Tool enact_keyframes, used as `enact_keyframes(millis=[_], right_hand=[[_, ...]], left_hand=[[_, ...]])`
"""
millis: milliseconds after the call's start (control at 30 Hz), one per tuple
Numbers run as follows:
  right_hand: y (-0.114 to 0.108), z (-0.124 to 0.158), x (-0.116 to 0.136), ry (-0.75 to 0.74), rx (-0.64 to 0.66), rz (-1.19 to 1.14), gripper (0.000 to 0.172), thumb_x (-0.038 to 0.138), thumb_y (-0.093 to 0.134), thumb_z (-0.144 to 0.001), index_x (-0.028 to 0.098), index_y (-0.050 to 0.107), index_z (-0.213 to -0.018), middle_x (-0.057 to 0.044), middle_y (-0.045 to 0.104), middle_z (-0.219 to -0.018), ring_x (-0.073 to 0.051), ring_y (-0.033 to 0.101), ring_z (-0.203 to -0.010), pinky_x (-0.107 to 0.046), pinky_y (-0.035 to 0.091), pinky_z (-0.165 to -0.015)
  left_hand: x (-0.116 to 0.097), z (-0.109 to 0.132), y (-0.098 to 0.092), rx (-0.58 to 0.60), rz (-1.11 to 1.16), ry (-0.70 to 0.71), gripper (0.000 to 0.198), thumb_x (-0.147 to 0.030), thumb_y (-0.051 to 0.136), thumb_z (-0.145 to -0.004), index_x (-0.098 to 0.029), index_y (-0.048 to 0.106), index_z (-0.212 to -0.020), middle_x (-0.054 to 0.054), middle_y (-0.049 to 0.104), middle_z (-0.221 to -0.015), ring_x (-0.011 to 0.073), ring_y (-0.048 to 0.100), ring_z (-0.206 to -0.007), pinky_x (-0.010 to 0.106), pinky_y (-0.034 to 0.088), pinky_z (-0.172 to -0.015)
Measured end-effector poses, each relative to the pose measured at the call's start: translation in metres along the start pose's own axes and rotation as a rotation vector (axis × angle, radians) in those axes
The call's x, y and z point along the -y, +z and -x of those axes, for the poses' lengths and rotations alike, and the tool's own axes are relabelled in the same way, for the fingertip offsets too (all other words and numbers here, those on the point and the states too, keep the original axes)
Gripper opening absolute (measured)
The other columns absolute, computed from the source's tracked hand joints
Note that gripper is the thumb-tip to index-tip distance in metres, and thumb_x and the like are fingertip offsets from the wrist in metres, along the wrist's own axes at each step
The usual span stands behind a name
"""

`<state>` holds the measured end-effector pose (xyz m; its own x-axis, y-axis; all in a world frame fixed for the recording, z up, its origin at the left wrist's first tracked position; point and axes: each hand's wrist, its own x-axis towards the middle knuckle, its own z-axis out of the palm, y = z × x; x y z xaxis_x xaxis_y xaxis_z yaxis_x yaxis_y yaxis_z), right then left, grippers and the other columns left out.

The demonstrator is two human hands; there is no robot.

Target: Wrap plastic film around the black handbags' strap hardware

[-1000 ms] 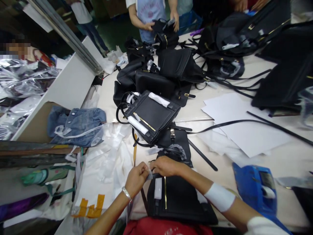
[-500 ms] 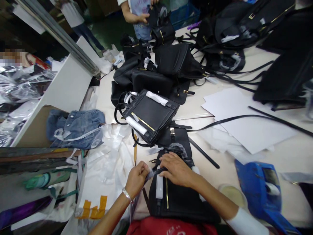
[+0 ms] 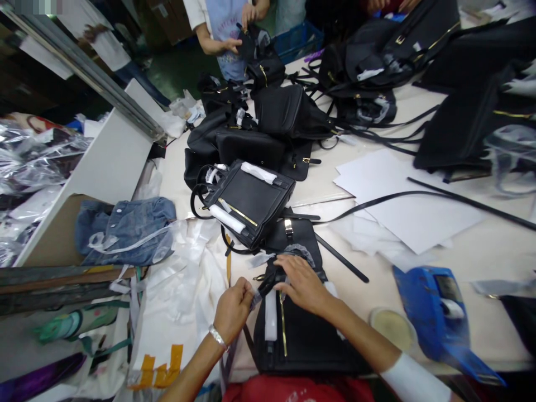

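Observation:
A black handbag (image 3: 310, 340) with a gold zip line lies flat on the table right in front of me. My left hand (image 3: 234, 310) is closed in a pinch on the end of the bag's black handle strap (image 3: 268, 285), which is wrapped in clear film. My right hand (image 3: 304, 282) rests on the top edge of the bag, fingers bent over the strap and its wrapping. A white paper-wrapped strip (image 3: 271, 315) lies along the bag's front.
Another black handbag (image 3: 251, 204) with white-wrapped handles lies just beyond, and several more are piled farther back. White paper sheets (image 3: 402, 206) and long black straps lie to the right. A blue tape dispenser (image 3: 439, 312) stands at right. A denim garment (image 3: 125, 223) and plastic bags lie left. A co-worker's hands (image 3: 234, 33) handle a bag at the far end.
My right hand has slid forward along the strap onto the bag's top edge. My left hand keeps its pinch on the strap end. The view has shifted slightly.

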<state>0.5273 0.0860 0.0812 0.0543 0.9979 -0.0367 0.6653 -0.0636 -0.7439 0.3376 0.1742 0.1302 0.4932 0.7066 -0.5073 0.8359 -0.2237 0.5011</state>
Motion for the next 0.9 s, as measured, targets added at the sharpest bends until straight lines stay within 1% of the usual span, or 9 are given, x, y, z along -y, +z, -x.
enact_keyframes(millis=[67,167,233,333,433,567,667,767,900], right_hand=[[0.003,0.002,-0.017,0.096,-0.012,0.025,0.048,0.038,0.056,-0.085,0.017,0.044,-0.127,-0.014,0.052,-0.124,-0.027,0.043,-0.118,-0.045,0.033,-0.098],[0.010,0.003,-0.033,0.130,0.027,0.047,0.045,0.033,0.054,-0.087,0.020,0.044,-0.129,-0.011,0.056,-0.117,-0.025,0.048,-0.111,-0.041,0.037,-0.093],[0.012,0.002,-0.037,0.122,0.032,0.041,0.038,0.029,0.051,-0.088,0.022,0.047,-0.126,-0.009,0.057,-0.112,-0.023,0.050,-0.106,-0.038,0.037,-0.091],[0.007,0.000,-0.042,0.114,0.026,-0.006,0.021,0.024,0.046,-0.091,0.022,0.056,-0.109,-0.005,0.061,-0.098,-0.019,0.053,-0.094,-0.033,0.038,-0.084],[0.001,-0.003,-0.047,0.071,0.018,-0.014,0.016,0.020,0.044,-0.091,0.020,0.059,-0.096,-0.004,0.060,-0.087,-0.018,0.052,-0.086,-0.031,0.036,-0.080],[-0.004,-0.012,-0.051,-0.030,0.012,0.040,0.024,0.015,0.043,-0.091,0.024,0.060,-0.104,-0.004,0.059,-0.087,-0.018,0.049,-0.088,-0.030,0.033,-0.080],[-0.006,-0.018,-0.053,-0.113,0.065,0.106,0.031,0.013,0.042,-0.090,0.028,0.060,-0.108,-0.004,0.057,-0.087,-0.018,0.048,-0.089,-0.031,0.031,-0.079],[-0.009,-0.022,-0.052,-0.184,0.122,0.196,0.028,0.015,0.044,-0.090,0.027,0.063,-0.105,-0.005,0.056,-0.086,-0.020,0.045,-0.089,-0.032,0.029,-0.079],[-0.012,-0.022,-0.048,-0.252,0.134,0.272,0.026,0.020,0.041,-0.092,0.024,0.064,-0.102,-0.008,0.055,-0.086,-0.022,0.043,-0.088,-0.034,0.029,-0.078]], left_hand=[[-0.001,-0.001,0.000,-0.002,-0.082,-0.003,0.014,-0.025,0.038,-0.088,-0.022,0.047,-0.079,-0.002,0.061,-0.063,0.0148,0.057,-0.061,0.024,0.032,-0.059],[-0.009,-0.005,0.003,-0.006,-0.254,0.006,0.012,-0.024,0.037,-0.088,-0.022,0.047,-0.083,0.001,0.062,-0.069,0.0165,0.059,-0.066,0.025,0.032,-0.060],[-0.014,-0.008,0.005,-0.003,-0.375,0.007,0.012,-0.024,0.036,-0.089,-0.021,0.047,-0.086,0.003,0.063,-0.071,0.0183,0.060,-0.069,0.026,0.031,-0.060],[-0.017,-0.012,0.003,0.015,-0.497,0.019,0.012,-0.024,0.036,-0.089,-0.021,0.047,-0.089,0.003,0.063,-0.072,0.0202,0.060,-0.069,0.027,0.029,-0.059],[-0.015,-0.011,0.000,0.058,-0.532,0.062,0.012,-0.024,0.034,-0.089,-0.022,0.046,-0.089,0.003,0.063,-0.072,0.0201,0.060,-0.069,0.027,0.030,-0.059],[-0.019,-0.004,-0.002,0.109,-0.571,0.101,0.012,-0.025,0.034,-0.090,-0.022,0.046,-0.090,0.003,0.064,-0.071,0.0206,0.062,-0.070,0.028,0.030,-0.059],[-0.026,0.001,-0.001,0.102,-0.608,0.097,0.014,-0.025,0.032,-0.091,-0.021,0.045,-0.090,0.003,0.065,-0.071,0.0208,0.063,-0.069,0.028,0.029,-0.058],[-0.034,0.003,0.002,0.084,-0.639,0.060,0.015,-0.026,0.031,-0.091,-0.021,0.046,-0.091,0.004,0.065,-0.073,0.0208,0.063,-0.071,0.028,0.030,-0.058],[-0.044,0.001,0.010,0.086,-0.658,0.047,0.015,-0.025,0.033,-0.090,-0.020,0.047,-0.095,0.006,0.066,-0.075,0.0216,0.064,-0.073,0.028,0.032,-0.060]])
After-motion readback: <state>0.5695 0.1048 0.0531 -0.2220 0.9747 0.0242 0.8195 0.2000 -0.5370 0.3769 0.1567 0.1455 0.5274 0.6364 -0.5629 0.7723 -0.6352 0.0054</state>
